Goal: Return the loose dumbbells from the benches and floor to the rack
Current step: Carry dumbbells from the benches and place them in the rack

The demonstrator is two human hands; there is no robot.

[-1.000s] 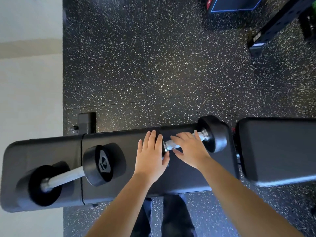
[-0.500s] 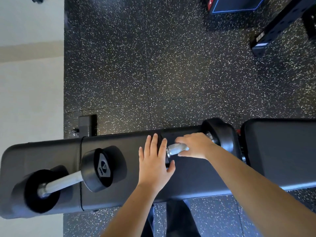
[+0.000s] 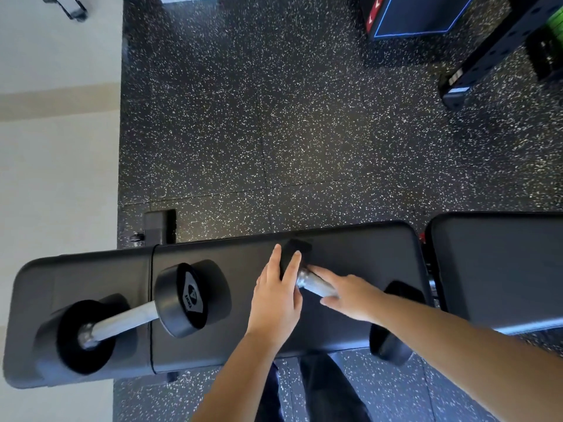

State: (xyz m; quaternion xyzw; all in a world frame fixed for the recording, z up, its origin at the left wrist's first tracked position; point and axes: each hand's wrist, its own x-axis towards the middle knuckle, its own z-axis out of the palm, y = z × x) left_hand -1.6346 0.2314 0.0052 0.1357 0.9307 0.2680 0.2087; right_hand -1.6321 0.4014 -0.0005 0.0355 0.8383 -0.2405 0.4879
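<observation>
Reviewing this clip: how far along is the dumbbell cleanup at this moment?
Done: nothing visible; no rack is in view. In hand: the right hand grips the handle of one dumbbell lying on the bench, the left hand resting flat on its far head. Left: lifting and racking it, then the second dumbbell, untouched at the bench's end.

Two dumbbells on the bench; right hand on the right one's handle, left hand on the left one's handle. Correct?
No, the left hand is misplaced. It is not on the left dumbbell, which lies untouched; its fingers rest on the far head of the right dumbbell, whose handle the right hand holds. Both are on the bench. The head view shows it.
</observation>
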